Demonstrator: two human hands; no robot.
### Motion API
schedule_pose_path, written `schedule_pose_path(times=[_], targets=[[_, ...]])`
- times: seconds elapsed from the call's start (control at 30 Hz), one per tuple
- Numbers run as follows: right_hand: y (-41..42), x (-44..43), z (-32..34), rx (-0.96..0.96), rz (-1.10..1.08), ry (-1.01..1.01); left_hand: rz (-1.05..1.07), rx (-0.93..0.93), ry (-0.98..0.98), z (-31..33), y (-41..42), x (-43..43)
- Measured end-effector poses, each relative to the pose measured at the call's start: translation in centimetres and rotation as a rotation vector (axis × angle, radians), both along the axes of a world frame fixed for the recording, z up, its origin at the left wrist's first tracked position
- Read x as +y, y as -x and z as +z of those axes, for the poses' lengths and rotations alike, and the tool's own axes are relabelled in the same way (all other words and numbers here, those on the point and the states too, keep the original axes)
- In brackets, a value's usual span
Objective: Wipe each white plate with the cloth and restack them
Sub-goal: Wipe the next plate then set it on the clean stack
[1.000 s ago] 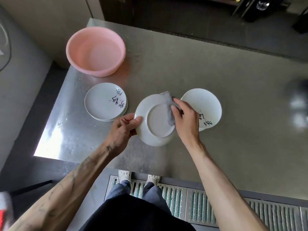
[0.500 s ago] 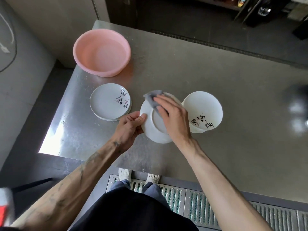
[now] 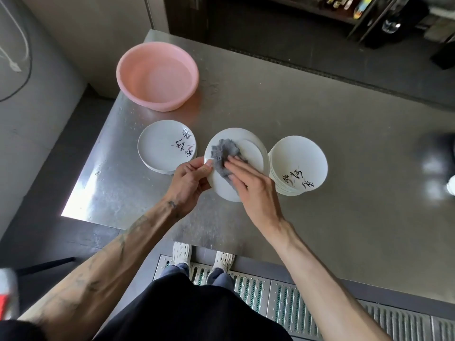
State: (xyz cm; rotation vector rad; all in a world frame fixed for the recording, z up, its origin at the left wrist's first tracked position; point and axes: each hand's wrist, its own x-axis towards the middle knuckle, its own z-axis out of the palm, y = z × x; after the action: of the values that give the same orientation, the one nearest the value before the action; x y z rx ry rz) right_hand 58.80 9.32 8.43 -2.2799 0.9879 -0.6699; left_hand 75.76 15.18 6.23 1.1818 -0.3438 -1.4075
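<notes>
One steel table [image 3: 320, 119], and far left on it one pink basin [image 3: 138, 70]. Two stacks of white plates: the left stack [image 3: 162, 148] sits near the basin, the right stack [image 3: 299, 158] lies well apart from it, and both top plates carry black writing. The edges are too fine to count the plates in either stack. Between the stacks is one single plate [image 3: 251, 153], tilted, its underside up. The left hand [image 3: 189, 183] clamps its near-left rim, thumb on top. One grey cloth [image 3: 222, 153] lies bunched on that plate, and the right hand [image 3: 253, 185] presses it down with flat, straight fingers.
</notes>
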Motion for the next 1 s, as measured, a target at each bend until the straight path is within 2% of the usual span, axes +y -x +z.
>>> schedule_pose_path(times=[0.07,0.17,0.2,0.33,0.4,0.57,0.83,0.9,1.0], targets=[[0.4,-0.6,0.1,-0.004,-0.014,0.024,-0.016,0.006,0.007,-0.1,-0.1,0.2],[0.6,-2.2,0.3,-0.035,-0.28,-0.001,-0.036,-0.026,0.006,-0.2,0.1,0.1],[0.3,-2.0,0.4,-0.048,-0.309,-0.015,-0.032,-0.032,0.004,-0.3,0.2,0.0],[-1.0,1.6,0.2,-0.072,-0.093,-0.014,-0.043,-0.039,0.028,-0.1,0.1,0.2],[-0.8,1.5,0.3,-0.063,-0.067,0.013,-0.063,-0.037,0.034,0.2,0.1,0.6],[-1.1,-2.1,2.1,-0.053,-0.256,0.017,-0.054,-0.056,0.019,1.6,-0.2,0.8],[0.2,-1.2,2.2,-0.119,-0.58,-0.15,-0.025,-0.069,0.02,1.8,0.2,1.0],[-0.3,-1.0,2.3,-0.107,-0.566,-0.126,-0.036,-0.065,0.017,1.7,0.5,1.4],[-1.2,-0.5,2.5,-0.073,-0.348,-0.081,-0.036,-0.055,-0.001,1.4,0.6,1.5]])
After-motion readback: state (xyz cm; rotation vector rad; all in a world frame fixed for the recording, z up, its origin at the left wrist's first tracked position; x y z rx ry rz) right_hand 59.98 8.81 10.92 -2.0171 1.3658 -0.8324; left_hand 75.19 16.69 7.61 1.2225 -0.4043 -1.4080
